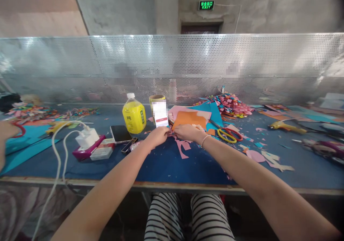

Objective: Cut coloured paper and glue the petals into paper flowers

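My left hand [160,135] and my right hand [188,131] come together over the table. Their fingers are pinched closed, nearly touching, on something too small and hidden to make out. A phone with a lit screen [160,112] stands upright just behind my left hand. Right behind my right hand lies a sheet of orange craft foam or paper [189,118], over pink and blue sheets [212,110]. A cut pink scrap [183,148] lies just below my fingers. Scissors with red and yellow handles [229,135] rest to the right of my right hand.
Left of my hands stand a yellow bottle [133,115], a dark phone [120,134] and a power strip [80,153] with white cables. Behind are a tape roll [153,99], a scrap heap [231,103] and a perforated metal screen [150,62]. Another person's hand [6,133] holds red-handled scissors.
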